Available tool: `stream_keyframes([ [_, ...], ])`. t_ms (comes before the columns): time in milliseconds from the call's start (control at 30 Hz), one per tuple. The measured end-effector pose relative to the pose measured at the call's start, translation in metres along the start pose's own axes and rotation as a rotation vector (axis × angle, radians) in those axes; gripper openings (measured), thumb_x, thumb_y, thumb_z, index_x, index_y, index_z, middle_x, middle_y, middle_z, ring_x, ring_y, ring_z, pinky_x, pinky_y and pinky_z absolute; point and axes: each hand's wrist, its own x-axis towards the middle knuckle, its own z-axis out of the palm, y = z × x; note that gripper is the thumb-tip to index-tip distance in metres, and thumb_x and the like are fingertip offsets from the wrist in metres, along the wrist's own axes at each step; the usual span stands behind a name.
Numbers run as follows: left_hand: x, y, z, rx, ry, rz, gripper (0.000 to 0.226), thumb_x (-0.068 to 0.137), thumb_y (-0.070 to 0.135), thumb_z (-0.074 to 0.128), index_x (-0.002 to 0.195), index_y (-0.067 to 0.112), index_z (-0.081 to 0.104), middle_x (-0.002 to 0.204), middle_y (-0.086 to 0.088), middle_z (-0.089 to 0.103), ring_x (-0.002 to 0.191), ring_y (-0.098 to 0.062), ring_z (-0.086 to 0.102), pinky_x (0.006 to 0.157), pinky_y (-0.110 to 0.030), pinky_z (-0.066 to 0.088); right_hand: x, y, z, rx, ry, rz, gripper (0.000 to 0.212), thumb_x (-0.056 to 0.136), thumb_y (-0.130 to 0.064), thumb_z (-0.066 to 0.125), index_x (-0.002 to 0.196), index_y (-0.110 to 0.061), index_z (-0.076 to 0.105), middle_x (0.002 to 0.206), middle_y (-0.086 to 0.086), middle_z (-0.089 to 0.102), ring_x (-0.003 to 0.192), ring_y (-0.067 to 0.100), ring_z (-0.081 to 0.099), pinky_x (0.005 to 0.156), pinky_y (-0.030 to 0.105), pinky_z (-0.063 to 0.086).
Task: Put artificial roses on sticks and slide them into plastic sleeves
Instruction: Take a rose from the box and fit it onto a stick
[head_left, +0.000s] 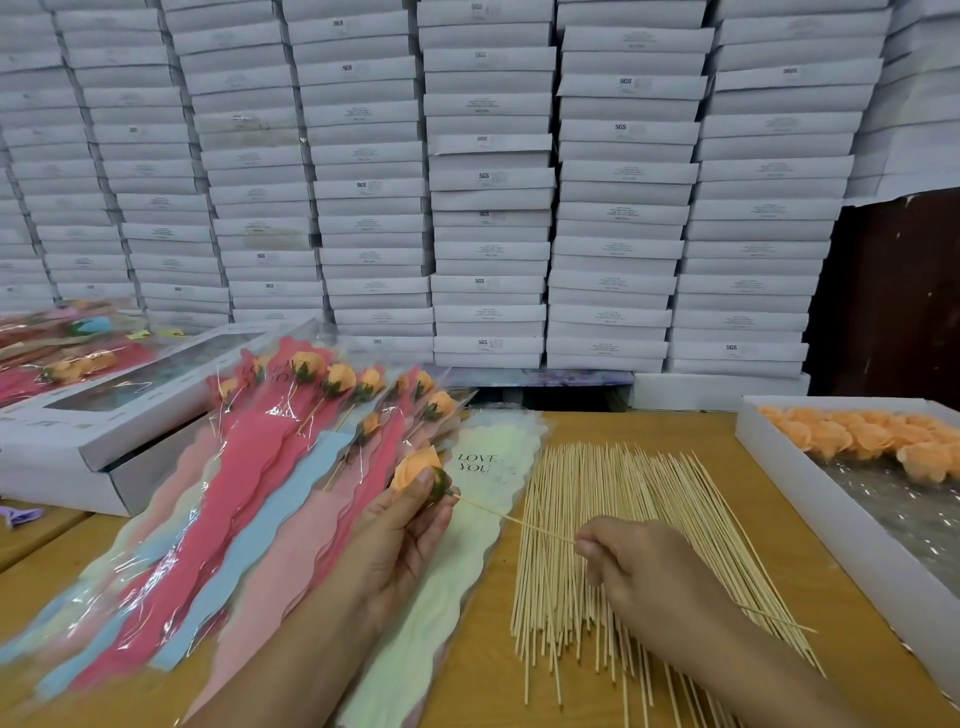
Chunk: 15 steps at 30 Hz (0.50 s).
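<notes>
Orange rose (415, 470) sits in the left hand (402, 530), with the fingers curled around it. The right hand (631, 564) pinches a thin stick (511, 519) whose tip goes into the bottom of the rose. Under the hands lie a pale green sleeve (457, 571) and a pile of sticks (587, 499) on the wooden table (691, 431). More orange roses (862, 436) fill a white box (810, 499) on the right.

At three o'clock the right picture edge cuts the white shallow cardboard tray of orange fabric roses (810, 488), at six o'clock the bottom edge cuts the pile of thin bamboo sticks (587, 571), and the small print on the stacked white flat boxes (488, 208) is unreadable.
</notes>
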Motion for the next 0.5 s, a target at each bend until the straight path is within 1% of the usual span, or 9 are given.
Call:
stream_keyframes([
  [67, 0.0007, -0.0005, -0.0007, -0.009, 0.002, 0.003, 0.018, 0.075, 0.010, 0.073, 0.085, -0.003, 0.078, 0.089, -0.023, 0.075, 0.067, -0.020, 0.075, 0.065, -0.028, 0.062, -0.0001, 0.0011, -0.0006, -0.031, -0.015, -0.015, 0.022, 0.103, -0.029, 0.046, 0.090, -0.029, 0.064, 0.073, -0.002, 0.068, 0.054, 0.008, 0.058, 0.051, 0.021, 0.044],
  [133, 0.0007, -0.0014, -0.0014, -0.019, -0.004, 0.004, 0.025, 0.075, 0.009, 0.072, 0.095, -0.005, 0.073, 0.090, -0.023, 0.074, 0.067, -0.020, 0.075, 0.065, -0.028, 0.062, -0.0004, 0.0020, -0.0016, -0.014, -0.026, -0.020, 0.021, 0.103, -0.031, 0.045, 0.094, -0.031, 0.064, 0.072, -0.001, 0.068, 0.053, 0.007, 0.057, 0.051, 0.024, 0.045],
  [167, 0.0007, -0.0020, -0.0012, -0.023, -0.008, 0.003, 0.026, 0.076, 0.009, 0.072, 0.097, -0.006, 0.073, 0.090, -0.023, 0.074, 0.067, -0.020, 0.075, 0.065, -0.028, 0.062, -0.0009, 0.0016, -0.0026, 0.007, -0.025, -0.018, 0.020, 0.103, -0.033, 0.045, 0.096, -0.033, 0.064, 0.072, -0.003, 0.068, 0.053, 0.005, 0.057, 0.051, 0.024, 0.045],
  [233, 0.0008, -0.0023, -0.0003, -0.032, -0.009, 0.002, 0.022, 0.075, 0.009, 0.072, 0.092, -0.005, 0.075, 0.088, -0.023, 0.074, 0.067, -0.020, 0.075, 0.064, -0.027, 0.062, -0.0005, 0.0004, -0.0045, 0.029, -0.004, -0.008, 0.013, 0.100, -0.043, 0.049, 0.103, -0.042, 0.061, 0.076, -0.010, 0.067, 0.060, 0.001, 0.059, 0.052, 0.020, 0.044],
  [300, 0.0017, -0.0007, 0.0004, -0.048, 0.007, 0.020, 0.020, 0.074, 0.010, 0.073, 0.087, -0.004, 0.077, 0.087, -0.022, 0.075, 0.066, -0.019, 0.075, 0.064, -0.027, 0.062, 0.0007, 0.0001, -0.0063, 0.006, 0.024, 0.015, 0.013, 0.095, -0.048, 0.056, 0.109, -0.047, 0.056, 0.086, -0.021, 0.062, 0.072, -0.006, 0.057, 0.056, 0.013, 0.040],
  [367, 0.0035, 0.0025, -0.0013, -0.073, 0.029, 0.048, 0.028, 0.073, 0.011, 0.074, 0.097, -0.004, 0.074, 0.088, -0.021, 0.075, 0.067, -0.019, 0.075, 0.064, -0.027, 0.062, 0.0024, 0.0010, -0.0078, -0.019, 0.072, 0.025, 0.011, 0.093, -0.045, 0.062, 0.101, -0.044, 0.056, 0.088, -0.027, 0.057, 0.078, -0.011, 0.053, 0.059, 0.009, 0.038],
  [433, 0.0049, 0.0052, -0.0044, -0.092, 0.042, 0.058, 0.034, 0.073, 0.012, 0.075, 0.103, -0.004, 0.071, 0.090, -0.020, 0.075, 0.069, -0.019, 0.075, 0.063, -0.026, 0.062, 0.0036, 0.0018, -0.0094, -0.032, 0.123, 0.014, 0.008, 0.092, -0.041, 0.066, 0.089, -0.039, 0.058, 0.084, -0.026, 0.058, 0.076, -0.009, 0.054, 0.061, 0.010, 0.039],
  [500, 0.0053, 0.0055, -0.0069, -0.098, 0.040, 0.056, 0.036, 0.073, 0.013, 0.075, 0.105, -0.004, 0.071, 0.091, -0.020, 0.075, 0.069, -0.019, 0.075, 0.062, -0.026, 0.062, 0.0029, 0.0024, -0.0092, -0.041, 0.145, 0.000, 0.009, 0.092, -0.039, 0.066, 0.084, -0.036, 0.061, 0.080, -0.023, 0.059, 0.074, -0.006, 0.056, 0.061, 0.011, 0.041],
])
